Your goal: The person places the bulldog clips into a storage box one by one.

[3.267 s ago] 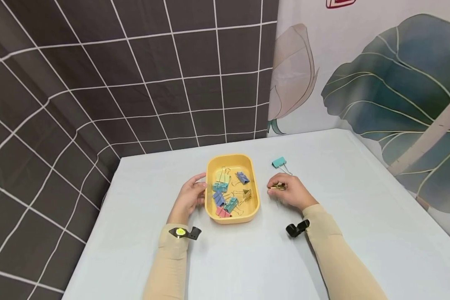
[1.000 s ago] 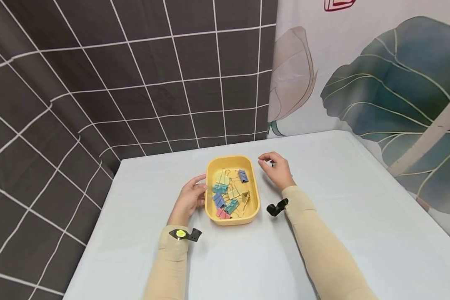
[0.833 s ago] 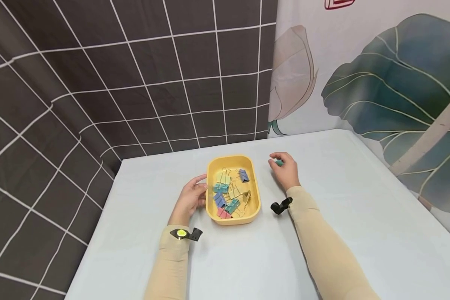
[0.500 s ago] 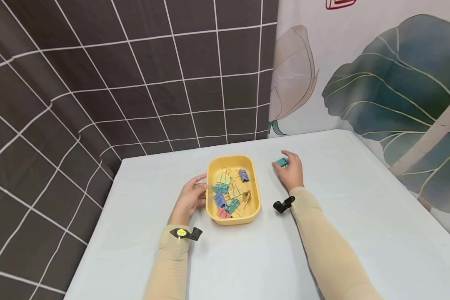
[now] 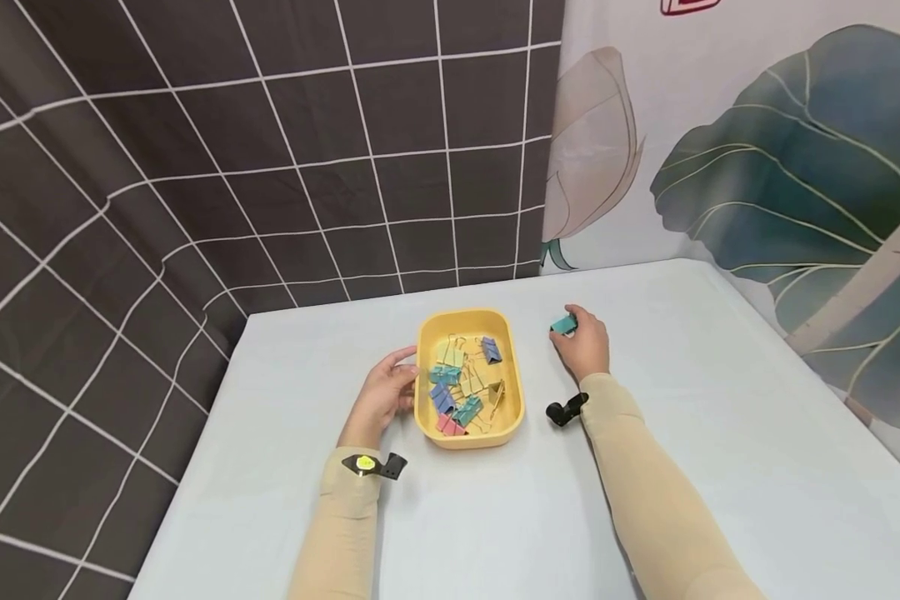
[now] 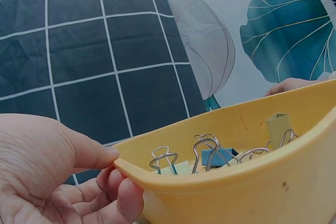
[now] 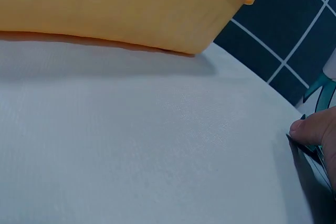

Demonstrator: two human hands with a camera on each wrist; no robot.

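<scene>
My left hand (image 5: 382, 390) holds the left side of a yellow plastic tray (image 5: 468, 443). In the left wrist view its thumb lies on the tray's rim (image 6: 236, 183) and the fingers curl below it. Right of the tray's far end, my right hand (image 5: 588, 350) pinches a teal binder clip (image 5: 564, 325) between thumb and fingers, at the tabletop. Only a dark edge of that clip (image 7: 307, 149) shows by the thumb in the right wrist view. Inside the tray lie several binder clips: pink (image 5: 451, 425), purple (image 5: 491, 350), teal (image 5: 468, 410), pale yellow (image 5: 471, 383) and gold (image 5: 497, 390).
A white cloth covers the table (image 5: 450, 525). Behind and to the left hangs a dark curtain with a white grid (image 5: 330, 192); a leaf-patterned cloth (image 5: 780, 167) hangs at the right. A stretch of tabletop separates the tray from my right hand.
My right hand held a gold-coloured clip beside the tray; a further yellowish clip now lies in the tray. That hand moved away to the teal clip and pinches it. The left hand stays.
</scene>
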